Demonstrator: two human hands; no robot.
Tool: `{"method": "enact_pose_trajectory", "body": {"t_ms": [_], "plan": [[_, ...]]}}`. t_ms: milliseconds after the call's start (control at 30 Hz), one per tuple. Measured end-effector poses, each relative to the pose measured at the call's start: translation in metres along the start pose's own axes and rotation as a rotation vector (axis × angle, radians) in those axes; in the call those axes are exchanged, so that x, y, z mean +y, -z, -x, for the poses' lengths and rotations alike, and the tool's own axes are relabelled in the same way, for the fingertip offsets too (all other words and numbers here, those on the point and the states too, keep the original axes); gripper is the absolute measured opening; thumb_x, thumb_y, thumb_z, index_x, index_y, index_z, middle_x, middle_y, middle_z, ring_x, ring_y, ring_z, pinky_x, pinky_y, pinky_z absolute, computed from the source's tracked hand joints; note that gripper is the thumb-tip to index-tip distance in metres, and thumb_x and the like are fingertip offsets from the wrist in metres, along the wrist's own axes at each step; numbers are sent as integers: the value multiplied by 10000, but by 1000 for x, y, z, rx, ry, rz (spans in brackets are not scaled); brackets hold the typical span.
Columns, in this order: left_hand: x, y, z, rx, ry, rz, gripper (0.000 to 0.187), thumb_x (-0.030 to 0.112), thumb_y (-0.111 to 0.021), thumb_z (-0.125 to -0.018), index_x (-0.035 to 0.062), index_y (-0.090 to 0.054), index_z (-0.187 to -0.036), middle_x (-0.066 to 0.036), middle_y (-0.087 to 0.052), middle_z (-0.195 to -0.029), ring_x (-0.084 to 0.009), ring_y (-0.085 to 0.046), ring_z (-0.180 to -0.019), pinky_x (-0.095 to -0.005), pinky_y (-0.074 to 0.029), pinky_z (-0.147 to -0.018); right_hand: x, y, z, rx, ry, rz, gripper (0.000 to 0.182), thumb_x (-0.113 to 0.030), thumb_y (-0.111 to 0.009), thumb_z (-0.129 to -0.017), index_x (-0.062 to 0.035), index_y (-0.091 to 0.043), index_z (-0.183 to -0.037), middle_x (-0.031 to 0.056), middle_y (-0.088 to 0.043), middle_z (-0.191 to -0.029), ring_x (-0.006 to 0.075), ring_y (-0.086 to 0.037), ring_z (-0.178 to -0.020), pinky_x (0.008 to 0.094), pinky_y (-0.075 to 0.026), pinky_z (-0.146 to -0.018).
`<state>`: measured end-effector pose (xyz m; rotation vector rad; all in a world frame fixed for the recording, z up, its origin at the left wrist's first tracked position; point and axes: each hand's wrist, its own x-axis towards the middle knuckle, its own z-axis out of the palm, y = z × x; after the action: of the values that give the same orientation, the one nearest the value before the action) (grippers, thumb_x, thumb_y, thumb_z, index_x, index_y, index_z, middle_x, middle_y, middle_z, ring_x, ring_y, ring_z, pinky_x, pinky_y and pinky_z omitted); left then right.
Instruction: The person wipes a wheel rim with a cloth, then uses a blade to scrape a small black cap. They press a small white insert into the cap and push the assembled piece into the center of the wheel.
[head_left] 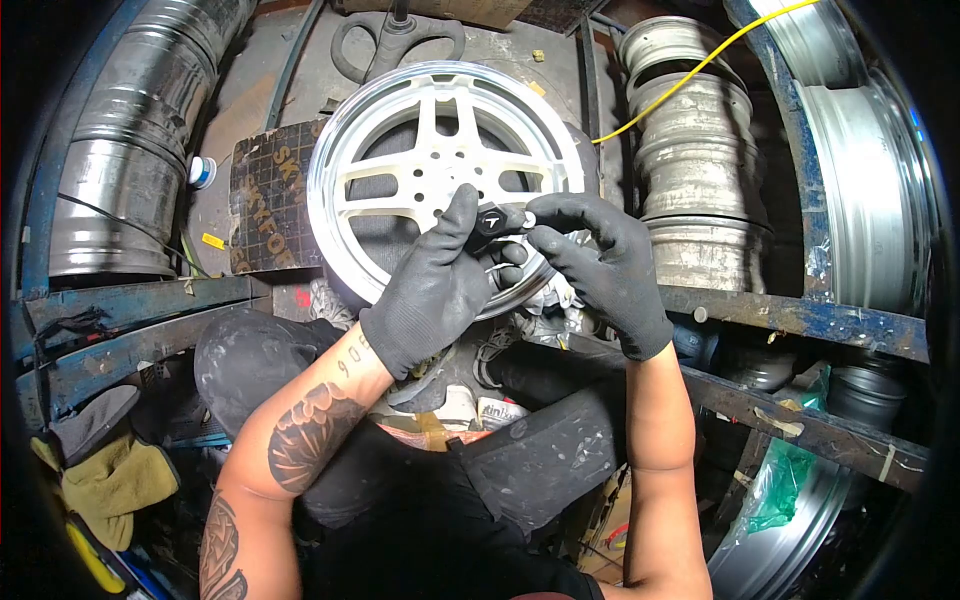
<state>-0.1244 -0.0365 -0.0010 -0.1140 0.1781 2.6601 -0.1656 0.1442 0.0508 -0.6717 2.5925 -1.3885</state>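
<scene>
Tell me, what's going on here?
Someone seated holds a small black object with a white mark in the black-gloved left hand, before a white, spoked metal wheel rim with a shiny lip. The black-gloved right hand is at the object's pale tip; whether it grips that is unclear. Silvery metal rims line both sides.

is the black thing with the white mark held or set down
Held: the gloved left hand has its thumb along one side of the black thing, in front of the white wheel.
</scene>
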Motion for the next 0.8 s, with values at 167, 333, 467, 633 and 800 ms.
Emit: {"method": "enact_pose_trajectory", "body": {"t_ms": [167,333,467,633,800], "plan": [[-1,0,0,53,-23,-14,423,407,-522,-977,16,-566,-1132,-86,-621,-991,-170,-579,-840,-355,-535,-820,-5,1,-1,-9,-9,4,236,-110,-709,-843,3,-682,-1049,109,-700,-978,158,-664,-855,288,-513,-769],[-2,3,-1,30,-26,-22,428,416,-520,-976,19,-573,-1127,-81,-619,-994,-172,-577,-849,-358,-535,-820,-3,1,-1,-11,-2,10,242,-109,-707,-841,3,-680,-1053,109,-699,-981,163,-664,-858,291,-511,-777],[-1,5,0,20,-14,-29,439,424,-509,-980,22,-570,-1145,-75,-613,-999,-169,-566,-869,-368,-532,-822,-4,1,-1,-13,-1,22,242,-111,-707,-841,-1,-680,-1054,110,-700,-978,166,-666,-860,293,-511,-779],[-1,4,1,-8,-11,-42,451,426,-496,-986,22,-555,-1178,-71,-599,-1014,-164,-545,-880,-370,-522,-838,-5,0,-1,-8,8,33,216,-69,-713,-831,-4,-684,-1035,66,-701,-956,107,-642,-866,263,-503,-786],[-1,2,2,0,-12,-25,448,423,-495,-987,25,-550,-1186,-71,-596,-1017,-163,-545,-880,-369,-522,-836,-3,0,-1,-14,14,33,213,-65,-708,-836,-4,-684,-1039,66,-702,-956,106,-641,-869,262,-501,-790]]}}
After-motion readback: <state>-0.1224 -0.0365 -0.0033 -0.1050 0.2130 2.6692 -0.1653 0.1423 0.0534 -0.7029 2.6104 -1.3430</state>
